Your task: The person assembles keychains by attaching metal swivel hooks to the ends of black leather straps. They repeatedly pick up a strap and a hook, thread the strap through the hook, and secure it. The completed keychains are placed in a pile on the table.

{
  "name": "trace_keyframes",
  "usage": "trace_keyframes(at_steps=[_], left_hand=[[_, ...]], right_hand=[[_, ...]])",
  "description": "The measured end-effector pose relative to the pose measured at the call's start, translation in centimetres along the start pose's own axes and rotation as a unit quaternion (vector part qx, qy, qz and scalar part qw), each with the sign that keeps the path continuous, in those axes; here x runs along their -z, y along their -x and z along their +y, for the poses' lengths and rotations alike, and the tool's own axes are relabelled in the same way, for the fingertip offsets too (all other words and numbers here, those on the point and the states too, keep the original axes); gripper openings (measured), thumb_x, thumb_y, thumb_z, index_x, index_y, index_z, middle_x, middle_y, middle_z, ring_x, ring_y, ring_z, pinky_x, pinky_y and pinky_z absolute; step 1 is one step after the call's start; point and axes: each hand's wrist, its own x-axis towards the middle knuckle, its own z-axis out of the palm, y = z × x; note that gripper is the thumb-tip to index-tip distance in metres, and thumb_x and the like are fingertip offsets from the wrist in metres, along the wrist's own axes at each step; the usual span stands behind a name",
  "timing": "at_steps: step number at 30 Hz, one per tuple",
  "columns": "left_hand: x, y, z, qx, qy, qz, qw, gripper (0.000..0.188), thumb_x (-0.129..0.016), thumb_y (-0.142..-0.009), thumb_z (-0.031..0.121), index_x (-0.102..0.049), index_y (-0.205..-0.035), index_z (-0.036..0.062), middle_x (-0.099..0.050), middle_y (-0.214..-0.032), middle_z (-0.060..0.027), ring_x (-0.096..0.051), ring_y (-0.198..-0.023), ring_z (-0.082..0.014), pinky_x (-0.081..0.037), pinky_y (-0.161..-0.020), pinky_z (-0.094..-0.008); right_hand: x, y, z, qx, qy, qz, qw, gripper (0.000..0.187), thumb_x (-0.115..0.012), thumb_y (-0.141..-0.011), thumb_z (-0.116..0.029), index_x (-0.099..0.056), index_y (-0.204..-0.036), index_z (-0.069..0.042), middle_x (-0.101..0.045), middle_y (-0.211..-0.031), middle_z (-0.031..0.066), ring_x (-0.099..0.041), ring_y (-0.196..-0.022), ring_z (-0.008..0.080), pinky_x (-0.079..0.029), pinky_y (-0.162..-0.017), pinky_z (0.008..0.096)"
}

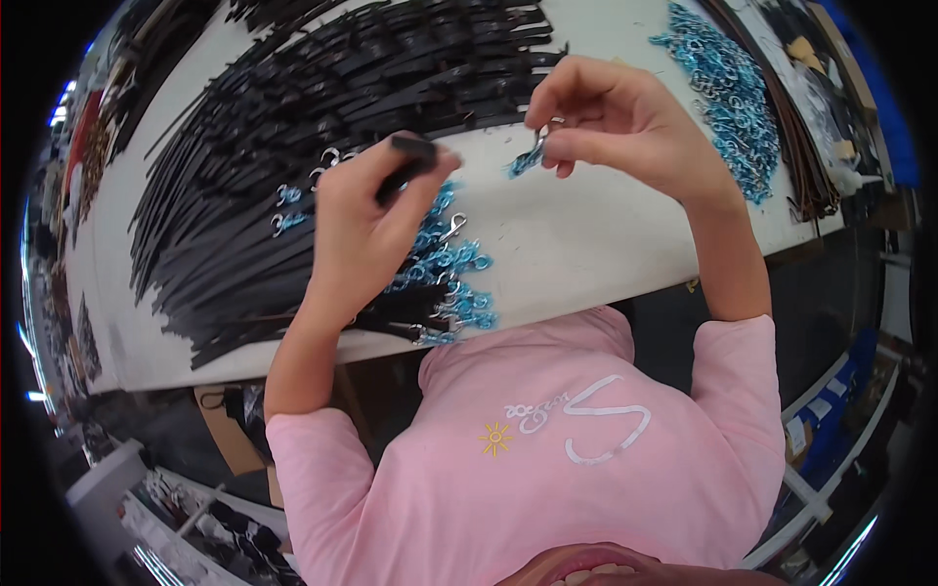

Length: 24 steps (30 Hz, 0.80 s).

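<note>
My left hand (360, 230) is closed around the end of a black strap (412, 151), which is bent between thumb and fingers. Slightly apart from it, my right hand (625, 127) pinches a silver snap hook (532, 156) with blue wrapping on it. Below my left hand lie straps fitted with blue-wrapped hooks (449, 264), their metal ends pointing right. Many flat black straps (225, 215) spread out beyond and to the left of that hand.
A large heap of loose blue-wrapped hooks (728, 103) lies at the far right of the white table (586, 244). Brown strips (806, 186) run along the table's right edge. Underneath, at the left, stands a piece of cardboard (230, 430).
</note>
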Motion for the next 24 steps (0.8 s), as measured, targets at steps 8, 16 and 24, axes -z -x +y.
trace_keyframes(at_steps=[8, 16, 24], left_hand=[[-0.4, -1.5, -2.0, 0.090, 0.126, -0.128, 0.980, 0.029, -0.075, -0.088, 0.023, -0.070, -0.101, -0.0027, -0.067, -0.077, -0.0025, -0.059, -0.071, -0.0050, -0.042, -0.060, -0.0185], [0.3, -1.7, -2.5, 0.141, 0.252, -0.077, 0.954, 0.035, -0.073, -0.090, 0.024, -0.068, -0.114, -0.0001, -0.070, -0.095, -0.0040, -0.062, -0.086, -0.0056, -0.048, -0.076, -0.0203], [-0.6, -1.2, -3.6, 0.076, 0.127, -0.036, 0.988, 0.021, -0.070, -0.092, 0.013, -0.067, -0.108, -0.0008, -0.069, -0.090, -0.0033, -0.061, -0.079, -0.0060, -0.048, -0.070, -0.0201]], right_hand=[[-4.3, -2.8, 2.8, -0.058, -0.043, -0.022, 0.997, 0.018, -0.054, -0.098, -0.008, -0.057, -0.113, 0.001, -0.064, -0.098, 0.0070, -0.063, -0.075, 0.0105, -0.054, -0.068, 0.0254], [-5.2, -2.1, 3.9, -0.079, -0.084, 0.021, 0.993, 0.027, -0.068, -0.093, -0.014, -0.054, -0.110, 0.001, -0.066, -0.096, 0.0112, -0.069, -0.084, 0.0157, -0.057, -0.075, 0.0275], [-3.7, -1.2, 4.0, -0.171, -0.135, -0.003, 0.976, 0.025, -0.064, -0.095, -0.018, -0.061, -0.111, 0.000, -0.065, -0.087, 0.0057, -0.069, -0.079, 0.0126, -0.058, -0.076, 0.0268]])
